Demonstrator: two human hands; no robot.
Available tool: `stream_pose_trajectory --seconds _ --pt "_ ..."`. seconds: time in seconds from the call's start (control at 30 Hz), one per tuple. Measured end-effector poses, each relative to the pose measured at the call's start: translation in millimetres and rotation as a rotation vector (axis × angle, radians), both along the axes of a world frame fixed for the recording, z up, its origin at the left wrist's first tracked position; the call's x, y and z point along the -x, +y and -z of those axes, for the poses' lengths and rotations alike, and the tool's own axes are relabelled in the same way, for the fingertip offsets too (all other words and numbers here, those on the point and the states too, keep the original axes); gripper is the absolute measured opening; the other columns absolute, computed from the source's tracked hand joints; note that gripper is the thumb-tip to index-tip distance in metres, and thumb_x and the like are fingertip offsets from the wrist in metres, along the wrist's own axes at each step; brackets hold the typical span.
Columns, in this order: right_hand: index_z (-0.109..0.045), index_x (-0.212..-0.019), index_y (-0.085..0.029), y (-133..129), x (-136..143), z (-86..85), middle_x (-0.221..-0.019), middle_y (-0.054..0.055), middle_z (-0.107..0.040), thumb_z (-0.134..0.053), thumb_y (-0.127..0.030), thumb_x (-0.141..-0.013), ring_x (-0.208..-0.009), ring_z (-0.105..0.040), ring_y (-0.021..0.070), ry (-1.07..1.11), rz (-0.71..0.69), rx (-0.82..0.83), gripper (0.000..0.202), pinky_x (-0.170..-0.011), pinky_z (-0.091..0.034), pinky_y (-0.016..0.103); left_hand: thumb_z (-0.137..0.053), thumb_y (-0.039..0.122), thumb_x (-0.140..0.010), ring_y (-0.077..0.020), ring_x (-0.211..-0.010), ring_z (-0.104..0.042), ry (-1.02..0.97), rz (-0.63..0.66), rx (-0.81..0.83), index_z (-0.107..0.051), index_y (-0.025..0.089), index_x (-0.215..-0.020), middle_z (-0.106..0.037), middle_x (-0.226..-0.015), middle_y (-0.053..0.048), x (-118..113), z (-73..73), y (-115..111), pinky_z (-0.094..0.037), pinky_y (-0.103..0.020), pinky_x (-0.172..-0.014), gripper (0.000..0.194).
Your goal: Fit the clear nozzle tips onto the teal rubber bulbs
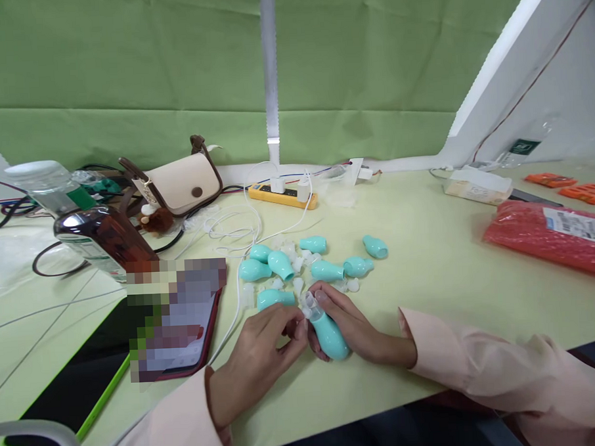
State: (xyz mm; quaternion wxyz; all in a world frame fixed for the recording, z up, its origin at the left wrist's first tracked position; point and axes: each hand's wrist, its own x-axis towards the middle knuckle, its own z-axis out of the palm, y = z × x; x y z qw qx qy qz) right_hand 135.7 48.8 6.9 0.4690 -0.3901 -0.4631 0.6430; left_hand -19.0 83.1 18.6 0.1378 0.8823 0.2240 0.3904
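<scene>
1. 1 bulb [332,338] rests in the curled grasp of the right hand [355,322], its neck slanting forward-left.
2. Left hand [264,349], bent to a near-pinch, sits just beside the bulb's neck; its grip, if any, unclear.

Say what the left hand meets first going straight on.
Likely the clear piece at the mouth of the teal bulb in the right hand; the left hand looks close, though depth is unclear.
</scene>
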Motion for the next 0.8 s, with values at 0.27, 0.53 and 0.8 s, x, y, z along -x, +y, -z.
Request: stream_pose_trajectory --seconds 0.27,0.53,0.8 --pt "-0.034 -0.079 -0.022 5 -5 -2.1 -0.046 -0.005 -0.053 -0.032 -0.048 -0.086 -0.033 -0.046 0.0107 0.069 -0.018 -0.013 0.027 -0.033 -0.035 0.020 -0.052 0.021 -0.075 -0.0077 -0.043 -0.050 -0.208 0.020 0.845 -0.052 0.015 -0.069 -0.049 -0.047 0.006 -4 -13.9 0 -0.043 -0.019 -0.046 0.008" --pt "-0.033 -0.079 -0.021 7 -4 -7.9 -0.041 -0.004 -0.053 -0.032 -0.051 -0.084 -0.029 -0.044 0.0107 0.108 -0.081 0.039 0.031 -0.030 -0.033 0.019 -0.056 0.026 -0.070 -0.0061 -0.033 -0.041 -0.366 0.270 1.338 -0.051 0.015 -0.065 -0.047 -0.038 0.007 -7 -13.2 6 -0.045 -0.022 -0.037 0.013" --pt "-0.031 -0.078 -0.022 9 -11 -6.3 -0.045 -0.004 -0.053 -0.033 -0.046 -0.085 -0.032 -0.044 0.0107 0.101 0.037 -0.076 0.026 -0.032 -0.035 0.020 -0.045 0.019 -0.078 -0.0103 -0.042 -0.050 -0.031 0.107 0.677 -0.050 0.016 -0.072 -0.051 -0.046 0.004 2 -15.7 8 -0.043 -0.022 -0.043 0.008"
